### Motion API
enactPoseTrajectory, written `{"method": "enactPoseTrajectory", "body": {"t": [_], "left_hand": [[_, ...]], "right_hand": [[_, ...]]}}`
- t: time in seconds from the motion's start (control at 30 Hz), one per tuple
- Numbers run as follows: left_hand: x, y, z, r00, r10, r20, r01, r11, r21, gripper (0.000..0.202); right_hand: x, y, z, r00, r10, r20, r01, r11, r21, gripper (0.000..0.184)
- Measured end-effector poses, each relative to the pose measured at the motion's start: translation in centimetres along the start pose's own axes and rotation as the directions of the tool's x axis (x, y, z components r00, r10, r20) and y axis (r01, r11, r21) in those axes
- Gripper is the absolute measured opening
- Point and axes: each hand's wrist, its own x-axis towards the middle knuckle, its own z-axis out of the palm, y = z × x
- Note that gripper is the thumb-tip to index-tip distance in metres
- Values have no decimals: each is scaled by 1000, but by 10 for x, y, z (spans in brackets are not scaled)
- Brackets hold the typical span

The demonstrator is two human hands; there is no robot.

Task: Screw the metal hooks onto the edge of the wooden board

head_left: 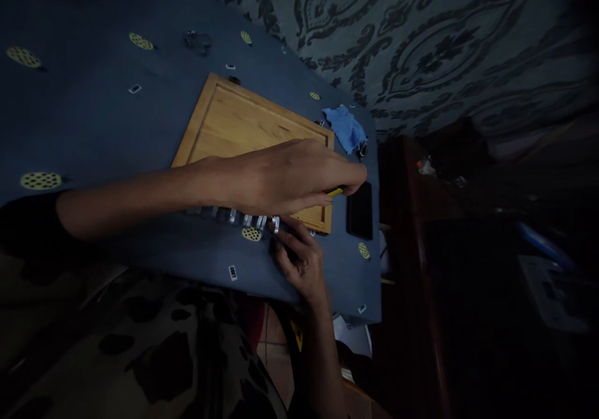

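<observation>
My left hand [299, 173] reaches from the left across a wooden cutting board [248, 120], palm down. Its fingers are closed around a slim yellow tool [335, 192], mostly hidden, so its kind does not show. Below it, my right hand [302, 257] comes up from the bottom with curled fingers. Its fingertips are at the end one of several small silver metal pieces [276, 224], seemingly pinching it. The other silver pieces line the board's near edge, partly under my left forearm.
A blue cloth [346, 129] lies past the board's far right corner, with a small dark object [362, 151] beside it. A black phone [359, 210] lies right of the board. Clear-looking small items [196, 42] sit at the back. The patterned blue tablecloth [93, 126] ends at the right.
</observation>
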Motion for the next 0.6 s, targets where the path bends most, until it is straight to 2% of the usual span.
{"method": "enactPoseTrajectory", "body": {"t": [0.33,0.47,0.6], "left_hand": [[-1,4,-1,996,66,62,-62,996,-56,18],[-3,4,1,997,63,46,-65,997,39,23],[-3,3,4,998,59,10,-59,994,88,16]], "right_hand": [[2,1,1,999,-50,-21,50,999,3,33],[2,1,1,999,-40,-18,39,999,-34,32],[1,1,2,1000,-23,-17,22,999,-25,31]]}}
